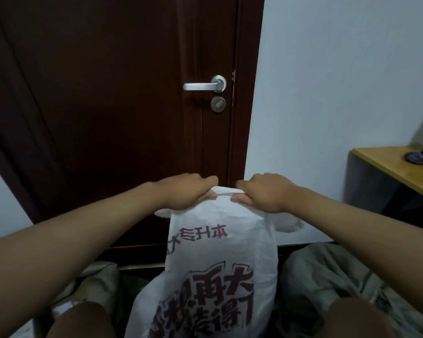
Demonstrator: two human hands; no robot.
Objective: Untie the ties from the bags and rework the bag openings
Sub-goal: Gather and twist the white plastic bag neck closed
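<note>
white printed plastic bag [220, 272] standing between knees | left hand [188, 192], right hand [266, 192] both pinching its gathered mouth | tie not visible; opening seemingly being reworked

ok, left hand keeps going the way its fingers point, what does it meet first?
Likely the right hand: the left hand points rightward along the white bag top they both grip. Depth is unclear; the dark door stands beyond.
</note>
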